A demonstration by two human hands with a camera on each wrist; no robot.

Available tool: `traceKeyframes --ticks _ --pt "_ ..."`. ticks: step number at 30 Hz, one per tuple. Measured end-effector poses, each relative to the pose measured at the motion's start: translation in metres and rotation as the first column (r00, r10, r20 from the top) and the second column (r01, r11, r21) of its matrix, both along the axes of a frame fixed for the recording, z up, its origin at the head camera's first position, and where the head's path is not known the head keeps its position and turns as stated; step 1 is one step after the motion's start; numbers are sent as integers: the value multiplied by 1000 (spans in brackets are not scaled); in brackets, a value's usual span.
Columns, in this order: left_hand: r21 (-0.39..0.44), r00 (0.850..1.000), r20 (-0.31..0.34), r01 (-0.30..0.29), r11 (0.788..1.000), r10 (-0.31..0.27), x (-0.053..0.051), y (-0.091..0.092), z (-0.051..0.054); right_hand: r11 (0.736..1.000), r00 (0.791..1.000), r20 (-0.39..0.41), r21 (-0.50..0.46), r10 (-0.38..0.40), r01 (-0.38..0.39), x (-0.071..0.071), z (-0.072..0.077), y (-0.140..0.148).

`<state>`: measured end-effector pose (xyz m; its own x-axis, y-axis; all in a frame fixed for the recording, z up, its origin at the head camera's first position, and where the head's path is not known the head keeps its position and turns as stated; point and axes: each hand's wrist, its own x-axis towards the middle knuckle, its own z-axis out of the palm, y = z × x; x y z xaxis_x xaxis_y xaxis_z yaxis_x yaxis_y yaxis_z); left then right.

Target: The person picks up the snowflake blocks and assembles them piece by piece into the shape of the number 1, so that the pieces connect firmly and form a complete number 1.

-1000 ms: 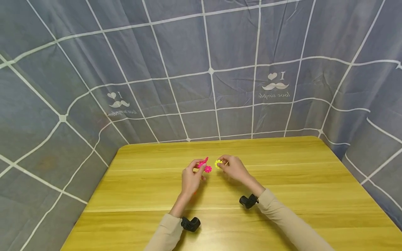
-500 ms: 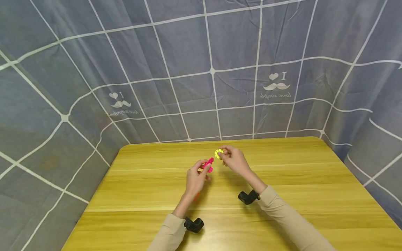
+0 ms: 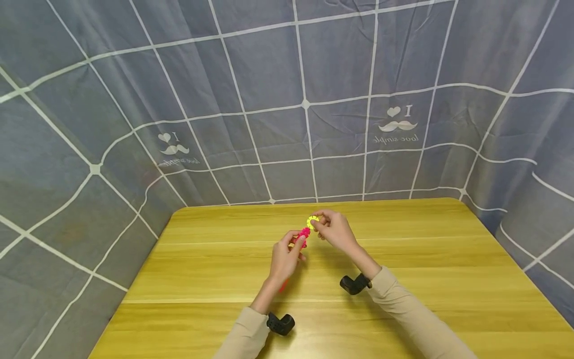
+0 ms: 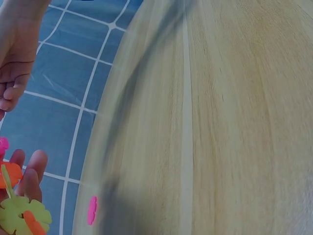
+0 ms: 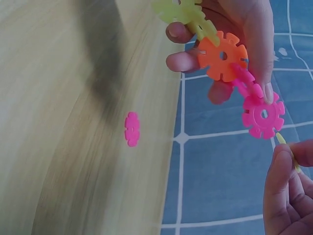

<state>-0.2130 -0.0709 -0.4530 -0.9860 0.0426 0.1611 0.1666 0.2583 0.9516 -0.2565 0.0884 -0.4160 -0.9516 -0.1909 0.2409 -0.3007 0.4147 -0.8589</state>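
My left hand (image 3: pixel 285 258) pinches a chain of interlocking notched plastic discs. In the right wrist view the chain runs from a yellow-green disc (image 5: pixel 177 11) through an orange disc (image 5: pixel 223 56) to a pink disc (image 5: pixel 264 114) at its end. Between thumb and fingertips, my right hand (image 3: pixel 336 232) holds a single yellow disc (image 3: pixel 312 222). Seen edge-on in the right wrist view, this yellow disc meets or almost meets the pink one's rim; whether they touch I cannot tell. My left fingers hide part of the chain.
A loose pink disc (image 5: pixel 132 129) lies on the wooden table (image 3: pixel 403 249). A grey curtain with white lines (image 3: pixel 269 124) hangs behind and beside the table. Black wrist cameras (image 3: pixel 281 324) sit on both wrists.
My left hand has moved slightly right and turned the chain so the end pink disc points up toward the yellow one. My right hand rose, then lowered a little; the discs are closer.
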Motion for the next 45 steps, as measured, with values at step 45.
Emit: traceKeyframes --ticks 45 --pt "-201 966 -255 -16 979 -37 -7 -1 -14 998 989 148 -54 -8 16 2 -9 -4"
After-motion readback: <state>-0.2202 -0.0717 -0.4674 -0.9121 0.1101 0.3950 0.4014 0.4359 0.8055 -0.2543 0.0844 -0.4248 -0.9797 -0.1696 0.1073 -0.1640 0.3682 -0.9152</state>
